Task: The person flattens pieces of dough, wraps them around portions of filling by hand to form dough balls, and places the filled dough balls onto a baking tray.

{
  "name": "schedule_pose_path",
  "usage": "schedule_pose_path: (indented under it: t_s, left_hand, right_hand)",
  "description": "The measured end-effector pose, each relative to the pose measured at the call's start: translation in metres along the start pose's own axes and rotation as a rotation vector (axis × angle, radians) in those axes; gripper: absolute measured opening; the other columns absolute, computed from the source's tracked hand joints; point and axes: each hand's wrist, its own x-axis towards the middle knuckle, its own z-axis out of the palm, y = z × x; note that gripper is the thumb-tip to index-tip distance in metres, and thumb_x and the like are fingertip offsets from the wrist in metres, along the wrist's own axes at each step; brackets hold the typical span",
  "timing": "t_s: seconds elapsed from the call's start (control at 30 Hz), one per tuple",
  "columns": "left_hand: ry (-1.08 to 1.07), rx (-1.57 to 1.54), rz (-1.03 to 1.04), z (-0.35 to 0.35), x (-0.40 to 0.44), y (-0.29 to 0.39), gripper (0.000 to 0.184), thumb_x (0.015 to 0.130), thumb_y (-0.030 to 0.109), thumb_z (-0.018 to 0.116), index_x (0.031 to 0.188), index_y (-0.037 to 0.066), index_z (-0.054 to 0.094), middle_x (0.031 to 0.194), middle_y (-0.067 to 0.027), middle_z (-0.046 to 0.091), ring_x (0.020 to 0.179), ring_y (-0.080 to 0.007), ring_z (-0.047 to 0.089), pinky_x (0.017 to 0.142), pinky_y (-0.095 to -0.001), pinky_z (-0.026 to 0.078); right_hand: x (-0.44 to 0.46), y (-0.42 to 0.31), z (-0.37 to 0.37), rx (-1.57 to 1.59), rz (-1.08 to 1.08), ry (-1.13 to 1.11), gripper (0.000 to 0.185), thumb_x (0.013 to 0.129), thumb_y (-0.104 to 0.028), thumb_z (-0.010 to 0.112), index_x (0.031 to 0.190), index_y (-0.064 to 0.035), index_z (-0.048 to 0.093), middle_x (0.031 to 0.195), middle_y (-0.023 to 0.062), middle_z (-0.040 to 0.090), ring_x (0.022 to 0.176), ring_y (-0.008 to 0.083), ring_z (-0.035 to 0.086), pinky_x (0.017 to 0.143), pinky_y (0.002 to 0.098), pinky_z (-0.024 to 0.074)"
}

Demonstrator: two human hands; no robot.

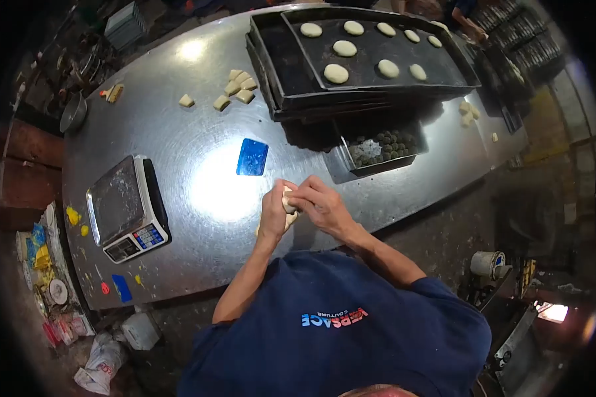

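Digital scale sitting on left side of worktable, bowl resting beyond it at edge. Scraper lying right of scale, before clustered dough pieces. Tray stack standing right of cluster, dough discs lying in top tray. Balls sitting in pan before stack.

White bag, pale container, bucket

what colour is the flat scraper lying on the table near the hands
The flat scraper is blue; it shows best in the head view.
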Motion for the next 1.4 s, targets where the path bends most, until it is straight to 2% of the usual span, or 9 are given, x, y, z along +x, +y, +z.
schedule_pose_path:
  t_s: [0.1,0.2,0.37,0.47,0.8,0.97,1.17,1.27,1.4]
  left_hand:
    - [0.014,0.155,-0.056,-0.012,-0.009,-0.001,0.073,0.101,0.068,0.035,0.089,0.003,0.067,0.067,-0.0084,0.063,0.06,-0.022,0.064,0.054,-0.0352,0.048]
    - [-0.048,0.587,0.115,-0.017,0.005,0.012,0.069,0.101,0.065,0.039,0.091,0.004,0.069,0.067,-0.0133,0.065,0.058,-0.0283,0.064,0.053,-0.0365,0.048]
    - [-0.136,0.732,0.487,-0.01,0.034,0.018,0.051,0.104,0.049,0.044,0.105,0.007,0.072,0.097,-0.0137,0.072,0.106,-0.0341,0.062,0.098,-0.0474,0.039]
    - [-0.017,0.588,0.593,0.006,0.043,0.033,0.052,0.106,0.046,0.042,0.122,0.004,0.068,0.108,-0.0146,0.071,0.103,-0.0342,0.063,0.102,-0.0464,0.036]
    - [0.108,0.249,0.173,-0.029,0.019,0.003,0.066,0.108,0.026,0.047,0.158,0.0,0.013,0.113,-0.0154,0.067,0.108,-0.0225,0.062,0.099,-0.0372,0.046]
    - [0.306,0.385,0.089,-0.055,0.006,0.005,0.039,0.109,0.028,0.043,0.134,0.001,0.058,0.113,-0.0135,0.069,0.108,-0.0223,0.063,0.099,-0.038,0.046]
    - [0.261,0.393,0.089,-0.057,0.01,0.004,0.038,0.109,0.026,0.042,0.129,0.0,0.061,0.111,-0.0143,0.07,0.109,-0.0236,0.065,0.098,-0.0387,0.047]
    - [0.201,0.426,0.097,-0.043,0.012,0.011,0.034,0.108,0.023,0.045,0.126,0.0,0.063,0.11,-0.0144,0.07,0.107,-0.0227,0.066,0.094,-0.0363,0.05]
    - [0.097,0.523,0.153,-0.035,0.009,0.013,0.028,0.106,0.016,0.05,0.122,0.0,0.065,0.108,-0.0141,0.072,0.103,-0.0224,0.068,0.09,-0.0342,0.053]
  right_hand:
    - [0.017,0.007,0.009,0.112,0.209,-0.097,0.017,0.094,-0.017,0.069,0.086,-0.0031,0.064,0.092,0.0051,0.056,0.079,0.016,0.052,0.071,0.0293,0.0454]
    - [0.021,0.03,0.018,0.259,0.278,-0.058,0.022,0.092,-0.021,0.073,0.101,-0.0051,0.061,0.101,0.0042,0.055,0.085,0.0138,0.051,0.074,0.0292,0.0451]
    - [0.039,0.057,0.004,0.875,0.547,-0.123,0.052,0.089,-0.031,0.078,0.126,-0.0062,0.051,0.116,0.0045,0.056,0.109,0.0131,0.055,0.093,0.0286,0.0465]
    - [0.056,0.046,-0.008,0.928,0.456,-0.271,0.054,0.093,-0.036,0.073,0.131,-0.0046,0.053,0.118,0.0049,0.058,0.11,0.0134,0.055,0.095,0.0284,0.046]
    - [-0.005,0.104,0.028,0.45,0.546,-0.272,0.029,0.098,-0.026,0.067,0.116,-0.0032,0.066,0.109,0.0075,0.065,0.098,0.0143,0.062,0.086,0.0304,0.0505]
    - [-0.032,0.127,-0.033,0.337,0.798,-0.199,0.024,0.096,-0.025,0.07,0.109,-0.0052,0.066,0.096,0.0055,0.067,0.088,0.0136,0.063,0.079,0.0305,0.0511]
    - [-0.136,0.209,-0.043,0.377,0.836,-0.247,0.029,0.094,-0.029,0.071,0.115,-0.0098,0.062,0.103,0.0074,0.065,0.097,0.0183,0.06,0.085,0.0353,0.0476]
    - [-0.139,0.173,-0.025,-0.526,0.784,-0.36,0.033,0.092,-0.028,0.07,0.12,-0.0137,0.06,0.118,0.0116,0.058,0.117,0.0286,0.05,0.1,0.0472,0.0381]
    - [-0.116,0.176,-0.012,-0.438,0.749,-0.281,0.036,0.091,-0.026,0.067,0.124,-0.0163,0.058,0.132,0.0132,0.048,0.13,0.0354,0.038,0.108,0.0557,0.0264]
